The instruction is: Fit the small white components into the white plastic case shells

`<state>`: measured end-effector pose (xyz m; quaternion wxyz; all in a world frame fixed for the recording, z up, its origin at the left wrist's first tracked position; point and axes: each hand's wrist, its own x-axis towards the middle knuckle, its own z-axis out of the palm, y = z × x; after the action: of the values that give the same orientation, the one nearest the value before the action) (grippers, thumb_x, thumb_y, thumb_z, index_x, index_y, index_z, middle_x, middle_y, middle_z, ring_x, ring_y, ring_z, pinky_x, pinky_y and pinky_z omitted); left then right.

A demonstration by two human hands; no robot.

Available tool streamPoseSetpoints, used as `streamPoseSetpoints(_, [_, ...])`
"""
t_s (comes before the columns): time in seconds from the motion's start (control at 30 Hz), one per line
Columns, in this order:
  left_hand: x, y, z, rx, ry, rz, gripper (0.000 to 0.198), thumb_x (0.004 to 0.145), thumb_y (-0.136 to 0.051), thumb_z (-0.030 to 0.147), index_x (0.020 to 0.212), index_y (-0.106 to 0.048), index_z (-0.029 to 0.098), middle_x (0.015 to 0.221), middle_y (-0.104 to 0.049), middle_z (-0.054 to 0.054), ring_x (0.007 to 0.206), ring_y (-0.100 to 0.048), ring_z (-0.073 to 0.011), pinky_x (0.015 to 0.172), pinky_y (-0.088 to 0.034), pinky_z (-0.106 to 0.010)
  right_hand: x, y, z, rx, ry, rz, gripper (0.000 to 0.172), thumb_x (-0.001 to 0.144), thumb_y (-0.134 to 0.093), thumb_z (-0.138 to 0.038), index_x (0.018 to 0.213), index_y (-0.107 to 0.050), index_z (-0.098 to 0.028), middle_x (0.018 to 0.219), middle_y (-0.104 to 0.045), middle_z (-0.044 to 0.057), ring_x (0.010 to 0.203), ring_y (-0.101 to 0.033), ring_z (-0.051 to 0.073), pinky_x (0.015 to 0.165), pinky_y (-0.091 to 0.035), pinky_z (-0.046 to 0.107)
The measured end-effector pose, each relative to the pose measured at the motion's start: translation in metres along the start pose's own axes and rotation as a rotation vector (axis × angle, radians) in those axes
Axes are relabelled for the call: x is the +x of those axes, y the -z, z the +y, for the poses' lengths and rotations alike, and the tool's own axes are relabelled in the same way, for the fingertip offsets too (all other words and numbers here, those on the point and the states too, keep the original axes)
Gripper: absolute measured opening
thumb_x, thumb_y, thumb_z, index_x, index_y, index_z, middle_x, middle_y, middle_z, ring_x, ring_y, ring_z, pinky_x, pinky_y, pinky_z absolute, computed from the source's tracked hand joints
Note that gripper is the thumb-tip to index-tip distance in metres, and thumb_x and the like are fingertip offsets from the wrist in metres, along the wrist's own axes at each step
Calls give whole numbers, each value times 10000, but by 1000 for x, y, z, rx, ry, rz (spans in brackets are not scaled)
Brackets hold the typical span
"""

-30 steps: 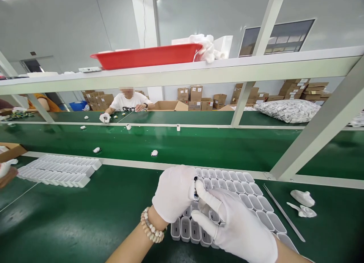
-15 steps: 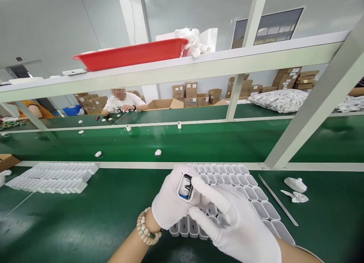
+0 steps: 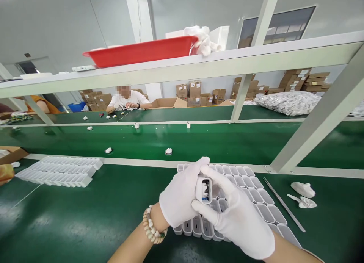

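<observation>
Both my hands wear white gloves and meet around a small white plastic housing (image 3: pixel 204 190). Its open end faces me, showing white and dark parts inside with a bit of blue at the bottom. My left hand (image 3: pixel 182 194) wraps the housing from the left, a beaded bracelet (image 3: pixel 153 226) at its wrist. From the right, my right hand (image 3: pixel 241 217) holds it with thumb and fingers at its edges. Below and behind the hands stand rows of similar open white housings (image 3: pixel 257 196), partly covered by the gloves.
Tweezers (image 3: pixel 284 204) and crumpled white pieces (image 3: pixel 303 190) lie right. More white housings (image 3: pixel 61 171) stand in rows at left. Beyond runs a green conveyor belt (image 3: pixel 142 141) with small white parts (image 3: pixel 168 151). A shelf frame (image 3: pixel 315 111) crosses overhead; a co-worker (image 3: pixel 129 100) sits opposite.
My hands have shifted right, and the housing's opening has turned. My right fingers have moved from its opening to its edges. The small parts on the belt appear farther right as the view shifts.
</observation>
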<state>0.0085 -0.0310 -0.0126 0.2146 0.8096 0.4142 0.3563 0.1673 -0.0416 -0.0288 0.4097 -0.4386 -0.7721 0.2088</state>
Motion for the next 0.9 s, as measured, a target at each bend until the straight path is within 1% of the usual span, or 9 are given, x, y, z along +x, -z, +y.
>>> streamPoseSetpoints(0.1, [6, 7, -14, 115, 29, -98, 961, 750, -639, 152, 1554, -115, 205, 1356, -500, -158, 1153, -592, -289, 986, -504, -468, 8, 2, 8, 67, -141, -103, 513, 802, -685, -396, 1286, -567, -271, 1188, -718, 59, 1002, -710, 276, 822, -609, 436])
streamPoseSetpoints(0.2, [12, 28, -37, 294, 111, -180, 800, 767, -661, 194, 1492, -323, 215, 1412, -440, -157, 1236, -540, -304, 1014, -487, -439, 23, 12, 21, 64, -232, -30, 555, 774, -695, -494, 1254, -587, -238, 1074, -745, 69, 894, -721, 266, 747, -604, 412])
streamPoseSetpoints(0.27, [15, 41, -56, 460, 252, -241, 568, 839, -611, 234, 1390, -475, 209, 1386, -489, -133, 1273, -514, -295, 1063, -442, -427, 42, 21, 35, -19, -275, 75, 607, 760, -694, -535, 1263, -576, -216, 1053, -744, 75, 904, -714, 263, 782, -582, 402])
streamPoseSetpoints(0.33, [16, 47, -74, 557, 373, -312, 431, 878, -560, 230, 1310, -552, 228, 1297, -573, -104, 1192, -582, -275, 1025, -467, -413, 67, 27, 55, -190, -320, 80, 593, 774, -681, -522, 1272, -566, -221, 1022, -747, 56, 901, -710, 249, 813, -554, 384])
streamPoseSetpoints(0.43, [19, 39, -94, 559, 403, -394, 399, 854, -556, 172, 1230, -616, 291, 1183, -649, -59, 1021, -670, -246, 891, -533, -362, 107, 22, 93, -371, -373, -74, 430, 809, -671, -446, 1184, -608, -246, 935, -746, 11, 875, -703, 217, 799, -528, 332])
streamPoseSetpoints(0.5, [20, 27, -101, 555, 396, -429, 396, 836, -563, 145, 1188, -642, 309, 1149, -674, -51, 986, -683, -243, 850, -540, -342, 126, 9, 120, -423, -394, -135, 329, 847, -661, -383, 1125, -626, -211, 931, -730, 29, 849, -690, 188, 789, -524, 312])
streamPoseSetpoints(0.63, [23, 11, -107, 550, 387, -448, 314, 839, -550, 120, 1082, -681, 272, 1084, -706, -68, 984, -684, -259, 853, -528, -351, 143, -18, 160, -533, -444, -261, 286, 937, -601, -382, 1103, -624, -150, 1035, -674, 60, 861, -658, 178, 775, -547, 366])
streamPoseSetpoints(0.77, [25, 4, -113, 528, 397, -443, 214, 867, -543, 147, 1004, -687, 228, 1041, -711, -90, 955, -684, -258, 837, -522, -366, 157, -34, 176, -641, -459, -338, 297, 939, -610, -351, 1168, -611, -163, 1174, -635, 82, 995, -639, 215, 855, -541, 425])
streamPoseSetpoints(0.9, [26, 0, -120, 493, 420, -427, 161, 927, -544, 246, 999, -664, 167, 1006, -698, -86, 906, -669, -213, 833, -524, -383, 178, -57, 175, -627, -336, -397, 373, 932, -622, -311, 1278, -564, -186, 1352, -547, 105, 1174, -568, 273, 972, -483, 511])
